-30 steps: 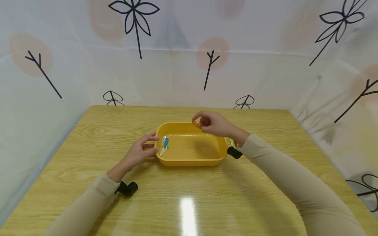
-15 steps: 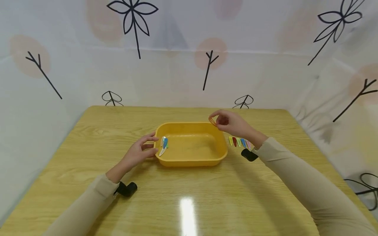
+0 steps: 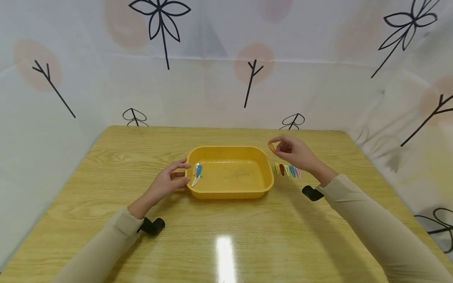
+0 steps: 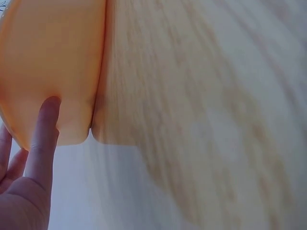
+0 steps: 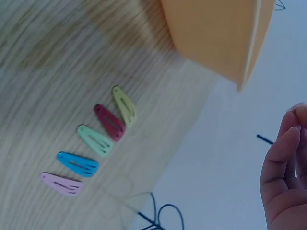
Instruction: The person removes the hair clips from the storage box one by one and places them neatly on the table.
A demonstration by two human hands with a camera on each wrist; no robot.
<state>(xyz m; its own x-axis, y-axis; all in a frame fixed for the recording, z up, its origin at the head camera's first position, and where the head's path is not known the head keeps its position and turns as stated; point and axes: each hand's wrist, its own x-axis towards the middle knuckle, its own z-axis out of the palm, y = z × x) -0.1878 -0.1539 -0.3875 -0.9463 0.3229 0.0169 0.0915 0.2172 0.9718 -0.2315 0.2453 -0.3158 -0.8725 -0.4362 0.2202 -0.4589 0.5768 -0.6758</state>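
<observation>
My right hand (image 3: 295, 152) pinches an orange hair clip (image 3: 271, 147) between thumb and finger, raised past the back right corner of a yellow plastic tray (image 3: 230, 195). In the right wrist view only part of that hand (image 5: 287, 172) shows at the right edge. My left hand (image 3: 166, 181) touches the tray's left end with spread fingers; in the left wrist view a straight digit (image 4: 44, 139) presses its outer wall (image 4: 62, 57). A blue hair clip (image 3: 199, 170) and a white hair clip (image 3: 195, 181) lie with others inside at the left.
A row of snap hair clips lies on the wooden table (image 3: 226, 224) right of the tray: yellow (image 5: 124, 106), red (image 5: 110, 122), green (image 5: 95, 140), blue (image 5: 77, 164) and pink (image 5: 61, 184). A patterned white cloth (image 3: 212, 90) hangs behind the table.
My right hand has moved right with the orange hair clip, from over the tray's back rim to beyond its right end, uncovering the row of clips. The left hand stays put.
</observation>
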